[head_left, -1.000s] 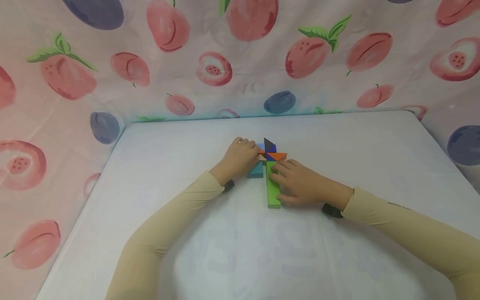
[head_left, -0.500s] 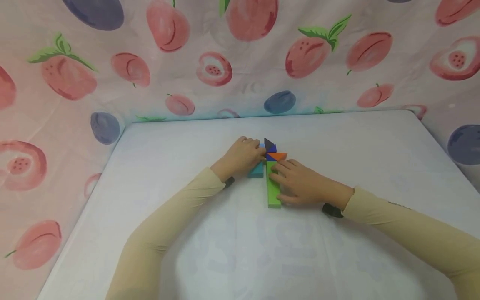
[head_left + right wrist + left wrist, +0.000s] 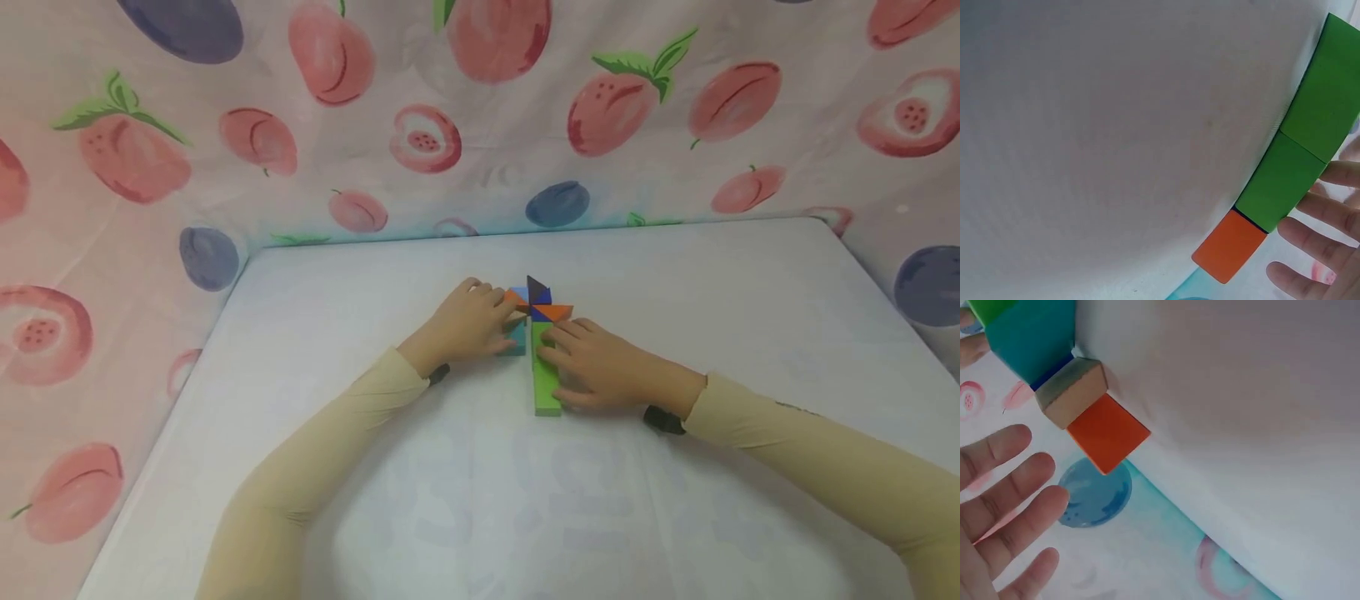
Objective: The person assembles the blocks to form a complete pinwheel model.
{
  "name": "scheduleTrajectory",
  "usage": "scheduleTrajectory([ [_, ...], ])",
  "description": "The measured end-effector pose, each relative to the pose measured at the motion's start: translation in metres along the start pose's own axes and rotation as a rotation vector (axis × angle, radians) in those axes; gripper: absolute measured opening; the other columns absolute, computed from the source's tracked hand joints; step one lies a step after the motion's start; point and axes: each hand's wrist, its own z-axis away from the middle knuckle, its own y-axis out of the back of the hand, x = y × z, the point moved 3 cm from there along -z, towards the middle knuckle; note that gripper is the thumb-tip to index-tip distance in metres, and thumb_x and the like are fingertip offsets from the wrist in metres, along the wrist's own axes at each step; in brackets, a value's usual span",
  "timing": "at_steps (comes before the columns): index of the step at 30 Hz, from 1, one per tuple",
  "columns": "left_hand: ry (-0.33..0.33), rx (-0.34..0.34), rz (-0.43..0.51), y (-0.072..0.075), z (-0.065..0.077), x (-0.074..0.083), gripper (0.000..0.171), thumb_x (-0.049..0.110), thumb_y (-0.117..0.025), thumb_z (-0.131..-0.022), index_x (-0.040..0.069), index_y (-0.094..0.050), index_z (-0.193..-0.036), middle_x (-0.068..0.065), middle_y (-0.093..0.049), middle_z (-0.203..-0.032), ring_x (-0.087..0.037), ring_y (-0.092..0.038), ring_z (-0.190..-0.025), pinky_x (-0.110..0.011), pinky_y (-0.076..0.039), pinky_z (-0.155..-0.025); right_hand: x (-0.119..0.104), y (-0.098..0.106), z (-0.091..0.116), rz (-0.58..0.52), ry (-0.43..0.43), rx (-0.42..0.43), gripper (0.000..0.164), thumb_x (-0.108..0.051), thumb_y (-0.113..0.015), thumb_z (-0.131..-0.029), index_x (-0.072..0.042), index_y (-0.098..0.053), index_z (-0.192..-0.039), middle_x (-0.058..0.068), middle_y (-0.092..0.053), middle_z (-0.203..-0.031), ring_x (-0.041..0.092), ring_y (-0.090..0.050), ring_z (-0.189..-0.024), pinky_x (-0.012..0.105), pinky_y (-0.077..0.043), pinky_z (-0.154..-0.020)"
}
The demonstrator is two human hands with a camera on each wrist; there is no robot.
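Small coloured blocks lie together in a pinwheel shape: orange (image 3: 557,312), dark grey (image 3: 536,291), blue (image 3: 545,297) and light blue pieces (image 3: 518,293). Below it extend two green blocks (image 3: 547,393) end to end, with a teal block (image 3: 516,342) at their left. My left hand (image 3: 467,325) is at the pinwheel's left side. Its fingers are straight and spread in the left wrist view, apart from a plain wooden block (image 3: 1074,395) and an orange block (image 3: 1109,434). Along the green blocks' right side, my right hand (image 3: 603,364) rests straight fingertips (image 3: 1294,232).
A white-covered table (image 3: 675,275) bears the blocks near its middle. Behind and beside it hangs a fruit-print cloth (image 3: 495,125). Each wrist carries a small black device (image 3: 664,420) on its underside.
My left hand reached right over the pinwheel's left part, then drew back left, so the left orange piece and the wooden piece show again. The right hand has stayed at the green blocks.
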Motion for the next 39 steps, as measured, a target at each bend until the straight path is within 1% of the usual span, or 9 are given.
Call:
scheduleTrajectory([
  [3,-0.025,-0.04,0.007,-0.002,0.005,0.001,0.051,0.057,-0.058,-0.084,0.015,-0.065,-0.113,-0.003,-0.063,-0.113,-0.022,-0.059,-0.106,-0.041,-0.04,-0.102,0.001,-0.001,0.0,0.0,-0.01,-0.014,0.053,-0.046,-0.054,-0.088,-0.007,-0.054,-0.125,0.013,-0.054,-0.123,0.03,-0.05,-0.115,0.048,-0.041,-0.099],
  [6,-0.03,-0.065,0.012,-0.005,0.006,0.002,0.044,0.052,-0.059,-0.086,0.016,-0.067,-0.111,-0.002,-0.063,-0.115,-0.022,-0.058,-0.107,-0.04,-0.04,-0.103,0.001,-0.002,0.0,0.001,-0.017,-0.027,0.054,-0.046,-0.053,-0.088,-0.007,-0.054,-0.126,0.013,-0.054,-0.124,0.03,-0.05,-0.116,0.048,-0.041,-0.1],
  [9,-0.016,-0.068,0.02,-0.006,0.003,0.004,0.038,0.045,-0.06,-0.088,0.016,-0.068,-0.111,-0.002,-0.064,-0.113,-0.021,-0.059,-0.105,-0.039,-0.04,-0.102,0.001,-0.002,-0.001,0.0,-0.015,-0.027,0.054,-0.047,-0.053,-0.089,-0.007,-0.054,-0.126,0.013,-0.054,-0.125,0.031,-0.05,-0.116,0.048,-0.041,-0.099],
  [13,0.01,-0.055,0.012,-0.006,-0.001,0.003,0.031,0.042,-0.063,-0.086,0.017,-0.07,-0.102,-0.001,-0.065,-0.104,-0.021,-0.059,-0.1,-0.038,-0.042,-0.097,0.001,-0.002,-0.001,0.002,-0.009,-0.02,0.054,-0.047,-0.053,-0.089,-0.007,-0.054,-0.125,0.013,-0.054,-0.124,0.03,-0.05,-0.116,0.048,-0.042,-0.099],
  [15,0.028,-0.066,0.008,-0.005,-0.002,0.001,0.032,0.043,-0.063,-0.085,0.016,-0.07,-0.102,-0.001,-0.065,-0.103,-0.021,-0.059,-0.1,-0.039,-0.042,-0.097,0.0,-0.002,-0.001,0.002,-0.005,-0.015,0.054,-0.046,-0.053,-0.089,-0.007,-0.054,-0.125,0.013,-0.054,-0.123,0.03,-0.05,-0.115,0.048,-0.042,-0.099],
  [20,0.071,-0.099,0.043,-0.005,-0.004,-0.004,0.048,0.05,-0.061,-0.085,0.013,-0.061,-0.116,-0.002,-0.063,-0.105,-0.022,-0.059,-0.102,-0.041,-0.04,-0.102,0.001,-0.002,-0.001,0.006,0.001,-0.012,0.053,-0.046,-0.053,-0.089,-0.007,-0.053,-0.125,0.013,-0.053,-0.123,0.03,-0.05,-0.115,0.048,-0.041,-0.099],
  [23,0.076,-0.106,0.058,-0.007,-0.006,-0.004,0.052,0.054,-0.06,-0.085,0.014,-0.059,-0.118,-0.002,-0.062,-0.106,-0.021,-0.059,-0.103,-0.041,-0.039,-0.103,0.001,-0.002,-0.001,0.006,0.0,-0.013,0.053,-0.045,-0.053,-0.089,-0.007,-0.053,-0.124,0.013,-0.053,-0.123,0.031,-0.05,-0.115,0.048,-0.042,-0.098],
  [33,0.051,-0.156,0.089,-0.009,-0.004,0.006,0.045,0.052,-0.058,-0.087,0.016,-0.066,-0.113,-0.002,-0.063,-0.116,-0.021,-0.058,-0.108,-0.04,-0.038,-0.104,0.0,0.0,-0.001,0.007,0.002,-0.022,0.053,-0.046,-0.053,-0.089,-0.006,-0.054,-0.124,0.013,-0.054,-0.122,0.029,-0.05,-0.115,0.047,-0.041,-0.099],
  [39,0.035,-0.148,0.068,-0.006,-0.002,0.011,0.04,0.049,-0.058,-0.088,0.014,-0.067,-0.106,-0.002,-0.063,-0.116,-0.02,-0.058,-0.109,-0.039,-0.038,-0.104,0.0,0.001,-0.001,-0.001,0.0,-0.021,0.052,-0.045,-0.053,-0.089,-0.006,-0.054,-0.123,0.012,-0.054,-0.122,0.029,-0.049,-0.115,0.047,-0.041,-0.1],
])
